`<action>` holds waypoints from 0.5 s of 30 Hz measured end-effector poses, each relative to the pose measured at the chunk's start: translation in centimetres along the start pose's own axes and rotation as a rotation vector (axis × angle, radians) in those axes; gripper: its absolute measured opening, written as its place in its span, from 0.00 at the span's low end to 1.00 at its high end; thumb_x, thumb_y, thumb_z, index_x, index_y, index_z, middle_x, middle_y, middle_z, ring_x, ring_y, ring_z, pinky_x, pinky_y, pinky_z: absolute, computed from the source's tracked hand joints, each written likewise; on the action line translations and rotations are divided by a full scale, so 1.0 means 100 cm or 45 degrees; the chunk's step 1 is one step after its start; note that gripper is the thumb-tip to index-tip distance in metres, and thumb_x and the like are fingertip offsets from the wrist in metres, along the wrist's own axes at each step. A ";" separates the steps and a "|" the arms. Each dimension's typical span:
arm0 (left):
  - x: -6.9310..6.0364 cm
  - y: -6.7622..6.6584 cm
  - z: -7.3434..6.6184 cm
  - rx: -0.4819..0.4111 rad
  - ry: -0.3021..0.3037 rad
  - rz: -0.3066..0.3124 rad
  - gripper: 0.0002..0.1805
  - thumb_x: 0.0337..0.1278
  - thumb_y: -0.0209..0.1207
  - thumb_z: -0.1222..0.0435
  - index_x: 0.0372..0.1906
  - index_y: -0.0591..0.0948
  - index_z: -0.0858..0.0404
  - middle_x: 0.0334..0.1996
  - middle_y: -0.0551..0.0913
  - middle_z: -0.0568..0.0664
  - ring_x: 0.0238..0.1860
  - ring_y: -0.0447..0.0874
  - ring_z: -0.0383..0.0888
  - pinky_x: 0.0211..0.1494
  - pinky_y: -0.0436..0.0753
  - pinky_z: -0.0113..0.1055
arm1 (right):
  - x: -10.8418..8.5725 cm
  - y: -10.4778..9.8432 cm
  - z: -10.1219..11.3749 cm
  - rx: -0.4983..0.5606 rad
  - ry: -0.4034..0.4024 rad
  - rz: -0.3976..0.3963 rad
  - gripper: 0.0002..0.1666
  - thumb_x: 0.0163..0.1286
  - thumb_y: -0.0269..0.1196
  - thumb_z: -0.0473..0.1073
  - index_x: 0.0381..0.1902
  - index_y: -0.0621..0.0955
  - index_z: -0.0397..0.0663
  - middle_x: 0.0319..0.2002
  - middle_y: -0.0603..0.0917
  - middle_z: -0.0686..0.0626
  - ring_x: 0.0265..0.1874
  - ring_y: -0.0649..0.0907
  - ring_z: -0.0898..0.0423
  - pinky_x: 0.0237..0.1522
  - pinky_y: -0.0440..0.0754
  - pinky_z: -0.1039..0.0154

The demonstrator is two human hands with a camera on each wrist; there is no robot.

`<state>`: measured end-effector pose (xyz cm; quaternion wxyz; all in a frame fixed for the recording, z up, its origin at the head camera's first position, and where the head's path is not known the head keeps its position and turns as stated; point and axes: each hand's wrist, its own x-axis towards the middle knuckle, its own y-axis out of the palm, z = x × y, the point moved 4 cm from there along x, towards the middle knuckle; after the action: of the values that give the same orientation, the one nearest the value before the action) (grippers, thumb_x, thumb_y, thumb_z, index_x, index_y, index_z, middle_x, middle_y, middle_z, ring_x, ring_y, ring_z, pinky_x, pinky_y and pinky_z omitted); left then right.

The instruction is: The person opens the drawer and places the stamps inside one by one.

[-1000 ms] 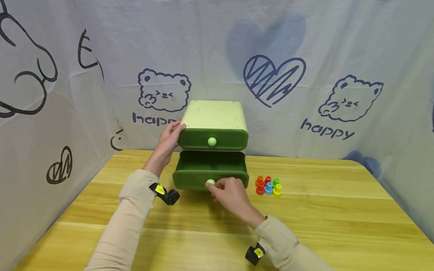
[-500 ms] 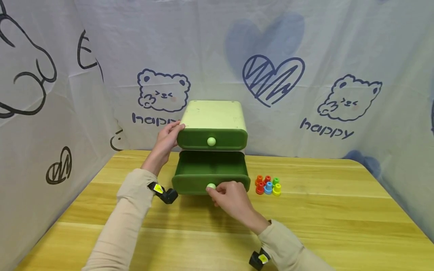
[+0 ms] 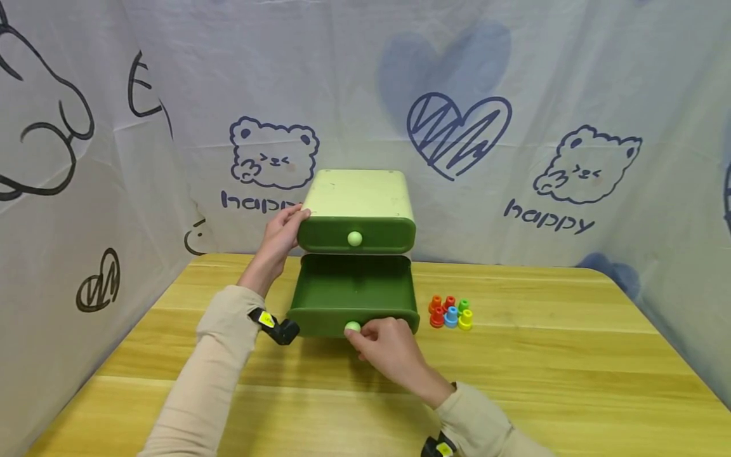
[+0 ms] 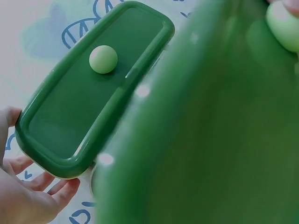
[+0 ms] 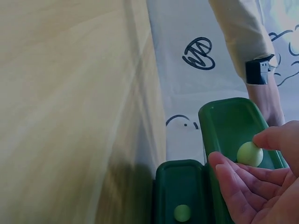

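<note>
A small drawer cabinet [image 3: 360, 193] with a pale yellow-green top stands at the back of the table. Its top drawer [image 3: 322, 235] is closed, and the dark green drawer [image 3: 320, 324] beneath is pulled well out, with nothing visible inside. My right hand [image 3: 391, 355] pinches that drawer's round light-green knob [image 5: 249, 154] between thumb and fingers. My left hand [image 3: 280, 238] holds the cabinet's left side, thumb at the upper front corner and fingers along the side, as the left wrist view shows. A lower closed drawer [image 5: 181, 189] appears only in the right wrist view.
Several small coloured pegs [image 3: 450, 317], in red, orange, green, blue and yellow, stand grouped right of the cabinet on the wooden table [image 3: 542, 355]. A white printed cloth [image 3: 354, 82] hangs behind the cabinet and along the sides.
The pulled drawer has slid farther out toward me, with my right hand moving along on its knob. My left hand stays at the cabinet's side; the pegs have not moved.
</note>
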<state>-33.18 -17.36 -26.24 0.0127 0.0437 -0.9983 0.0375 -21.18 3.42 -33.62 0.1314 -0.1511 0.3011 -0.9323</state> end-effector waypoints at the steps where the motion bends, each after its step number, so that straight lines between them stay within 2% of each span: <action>1: 0.000 0.000 0.000 -0.001 0.002 -0.001 0.32 0.70 0.50 0.55 0.74 0.59 0.61 0.67 0.65 0.57 0.60 0.69 0.50 0.64 0.70 0.40 | -0.001 0.001 -0.001 -0.001 -0.005 0.007 0.20 0.69 0.61 0.53 0.21 0.84 0.49 0.16 0.82 0.54 0.17 0.80 0.63 0.20 0.76 0.66; 9: 0.000 0.000 0.000 -0.005 0.027 -0.001 0.33 0.69 0.50 0.55 0.74 0.59 0.61 0.67 0.64 0.59 0.59 0.69 0.50 0.64 0.70 0.40 | -0.002 -0.001 -0.002 0.011 -0.037 0.088 0.24 0.72 0.57 0.56 0.23 0.85 0.47 0.16 0.83 0.52 0.19 0.83 0.54 0.22 0.77 0.65; 15: 0.000 0.001 0.000 -0.006 0.027 0.004 0.33 0.70 0.50 0.55 0.74 0.58 0.61 0.66 0.64 0.59 0.59 0.69 0.51 0.64 0.70 0.40 | -0.008 -0.010 0.005 -0.032 -0.072 0.278 0.19 0.71 0.59 0.53 0.32 0.87 0.44 0.20 0.84 0.54 0.20 0.82 0.56 0.26 0.78 0.65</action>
<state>-33.23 -17.26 -26.29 0.0233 0.0416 -0.9982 0.0355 -20.44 4.19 -32.80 0.2388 -0.1454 0.3237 -0.9039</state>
